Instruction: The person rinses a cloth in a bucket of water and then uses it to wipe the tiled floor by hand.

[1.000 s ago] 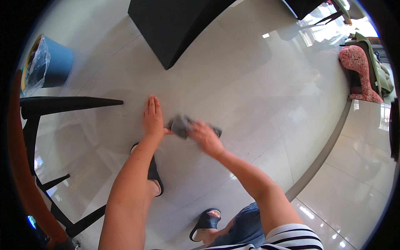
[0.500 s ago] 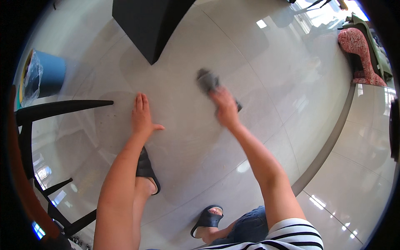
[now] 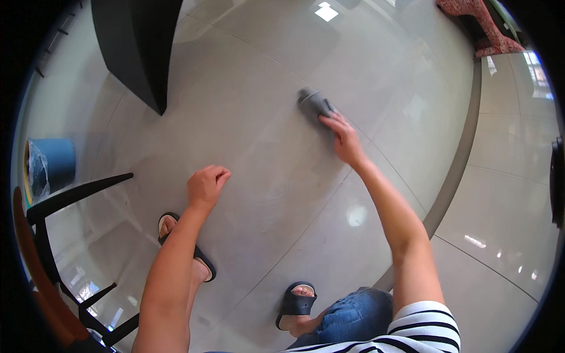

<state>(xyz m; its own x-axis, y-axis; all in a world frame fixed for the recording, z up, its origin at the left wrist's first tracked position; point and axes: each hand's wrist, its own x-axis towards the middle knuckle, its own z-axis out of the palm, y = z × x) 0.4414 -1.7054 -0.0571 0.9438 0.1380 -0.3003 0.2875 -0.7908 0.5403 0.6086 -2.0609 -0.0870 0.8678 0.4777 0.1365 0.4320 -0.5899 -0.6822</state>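
A folded dark grey cloth (image 3: 313, 103) lies against the glossy pale floor tiles (image 3: 253, 141), slightly smeared by motion. The fingers of my right hand (image 3: 347, 138) press on its near end, with that arm stretched forward. My left hand (image 3: 206, 185) is curled into a loose fist over the floor, its thumb side turned right, and nothing shows in it. Whether its knuckles touch the tiles I cannot tell.
A black angular furniture base (image 3: 138, 53) stands at the far left. Left of me are a blue bin (image 3: 56, 160) with a plastic liner and a dark-legged chair (image 3: 82, 191). A raised tiled step (image 3: 500, 194) runs along the right. My feet wear black sandals (image 3: 297, 303).
My left hand has gone from flat with fingers stretched to a curled fist. My right hand and the cloth have shifted a little right. The whole view has turned and moved.
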